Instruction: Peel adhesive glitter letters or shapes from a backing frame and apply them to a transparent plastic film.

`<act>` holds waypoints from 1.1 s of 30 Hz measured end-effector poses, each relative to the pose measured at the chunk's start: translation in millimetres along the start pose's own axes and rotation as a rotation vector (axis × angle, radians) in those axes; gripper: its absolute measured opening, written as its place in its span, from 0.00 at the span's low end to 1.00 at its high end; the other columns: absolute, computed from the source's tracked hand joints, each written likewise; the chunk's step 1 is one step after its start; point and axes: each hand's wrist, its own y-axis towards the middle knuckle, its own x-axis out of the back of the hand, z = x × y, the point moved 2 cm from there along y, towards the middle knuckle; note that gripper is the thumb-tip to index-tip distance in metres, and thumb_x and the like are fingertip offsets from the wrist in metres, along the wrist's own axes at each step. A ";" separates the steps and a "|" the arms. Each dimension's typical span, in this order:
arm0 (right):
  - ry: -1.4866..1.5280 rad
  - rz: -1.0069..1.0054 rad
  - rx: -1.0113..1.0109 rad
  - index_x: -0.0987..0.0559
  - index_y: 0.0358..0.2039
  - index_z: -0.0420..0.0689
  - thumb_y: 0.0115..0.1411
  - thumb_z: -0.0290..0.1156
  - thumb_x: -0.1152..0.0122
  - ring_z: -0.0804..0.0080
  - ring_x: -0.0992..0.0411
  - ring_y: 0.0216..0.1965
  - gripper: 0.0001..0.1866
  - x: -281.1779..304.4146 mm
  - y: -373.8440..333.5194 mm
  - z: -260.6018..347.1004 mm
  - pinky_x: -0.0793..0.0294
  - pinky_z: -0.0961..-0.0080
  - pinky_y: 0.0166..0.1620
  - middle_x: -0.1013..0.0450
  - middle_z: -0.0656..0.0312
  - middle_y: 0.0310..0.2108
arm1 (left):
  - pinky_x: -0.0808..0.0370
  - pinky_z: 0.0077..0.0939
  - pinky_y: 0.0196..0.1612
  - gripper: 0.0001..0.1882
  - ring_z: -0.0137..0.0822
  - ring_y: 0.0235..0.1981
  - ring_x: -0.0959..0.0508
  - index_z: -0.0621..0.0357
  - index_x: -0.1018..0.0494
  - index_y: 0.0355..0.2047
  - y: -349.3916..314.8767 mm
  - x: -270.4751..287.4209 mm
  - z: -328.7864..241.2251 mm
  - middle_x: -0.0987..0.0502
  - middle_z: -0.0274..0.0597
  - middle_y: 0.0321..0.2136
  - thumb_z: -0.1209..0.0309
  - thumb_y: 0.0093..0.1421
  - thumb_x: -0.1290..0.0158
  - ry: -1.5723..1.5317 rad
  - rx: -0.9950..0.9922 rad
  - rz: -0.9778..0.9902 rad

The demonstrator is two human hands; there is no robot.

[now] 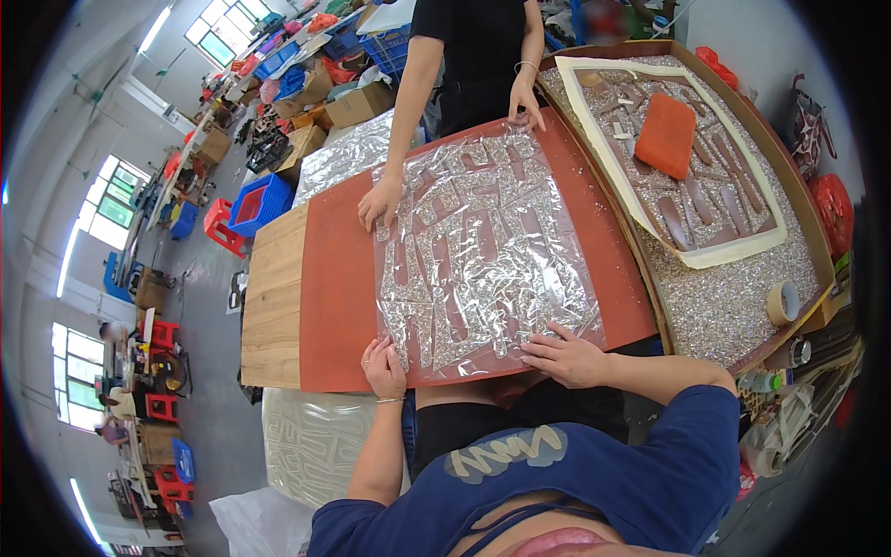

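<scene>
A clear plastic film (483, 251), glossy and slightly wrinkled, covers a pattern of glittering stones in cut-out shapes on a red board (339, 278). My left hand (384, 369) is at the film's near left corner, its fingers drawn together at the edge. At the near right, my right hand (564, 356) rests on the film's edge with fingers spread. Across the board, a person in black has one hand (380, 200) at the film's left edge and the other hand (527, 104) at its far right corner.
To the right stands a large tray (705, 320) of loose glittering stones, holding a white-framed stencil (784, 237), an orange-red block (665, 136) and a tape roll (782, 303). Bare wood (274, 297) adjoins the red board. A patterned pale sheet (316, 446) hangs below left. Blue crates (260, 204) stand beyond.
</scene>
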 end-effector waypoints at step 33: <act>-0.022 -0.034 -0.005 0.35 0.57 0.37 0.54 0.31 0.46 0.55 0.47 0.65 0.29 -6.6 -0.4 12.4 0.55 0.51 0.66 0.42 0.49 0.61 | 0.31 0.39 0.48 0.12 0.48 0.41 0.27 0.66 0.26 0.31 -1.6 3.7 47.1 0.25 0.49 0.36 0.67 0.61 0.51 0.274 0.211 -0.099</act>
